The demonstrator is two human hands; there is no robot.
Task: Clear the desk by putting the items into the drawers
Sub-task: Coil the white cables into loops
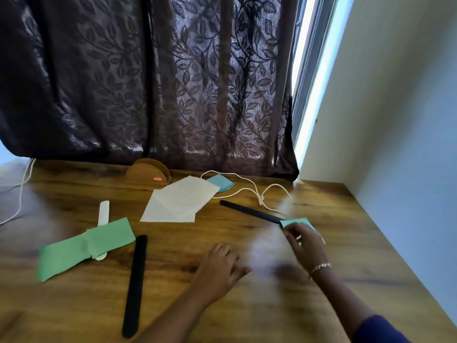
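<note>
Two black strips (134, 285) (249, 211), two hands (220, 266) (308, 246), teal note (295, 222)

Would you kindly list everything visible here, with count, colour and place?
desk: 1, brown wood, lower view
curtain: 1, dark leaf pattern, behind desk
window: 1, bright strip, right of curtain
wall: 1, white, right
holder: 1, brown, desk back
white sheets: count unclear, white, desk centre
blue paper: 1, light blue, behind sheets
cables: 2, white, back right and left edge
black strips: 2, black, front left, right centre
white strip: 1, white, partly under green paper
green paper: 1, green, left
teal paper: 1, teal, in right hand
bracelet: 1, right wrist
left hand: rests on desk
right hand: pinches teal paper
</note>
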